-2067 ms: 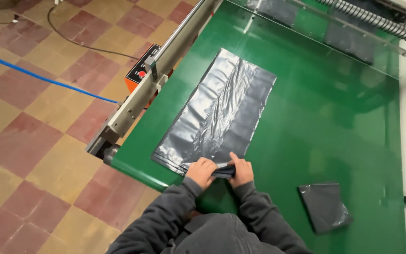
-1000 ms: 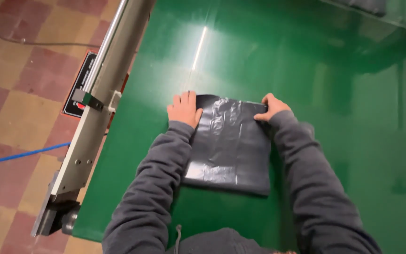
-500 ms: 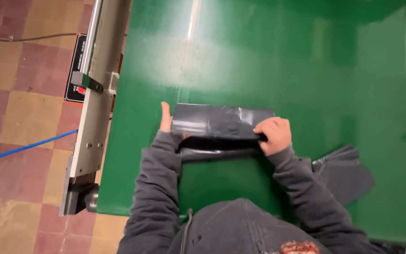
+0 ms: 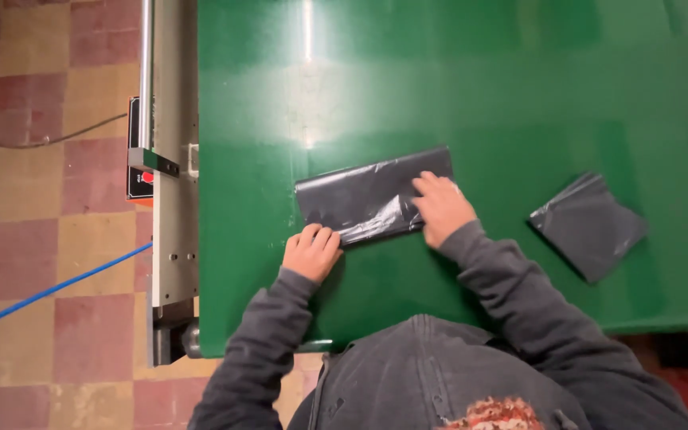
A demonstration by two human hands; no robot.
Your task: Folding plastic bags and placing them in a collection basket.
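Two hands press the bag (image 4: pixel 372 195) mid-frame: left hand (image 4: pixel 310 252) flat at its edge, right hand (image 4: pixel 439 209) flat on top, apparently nothing gripped; the fold should be creased evenly.

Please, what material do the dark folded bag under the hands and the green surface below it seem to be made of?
The dark folded bag looks like thin plastic film, grey-black and glossy: it wrinkles finely and catches light along its creases. The green surface seems a smooth, slightly shiny sheet, perhaps rubber or coated plastic, since it reflects a lamp; the exact kind is unclear. The left hand and right hand press the bag.
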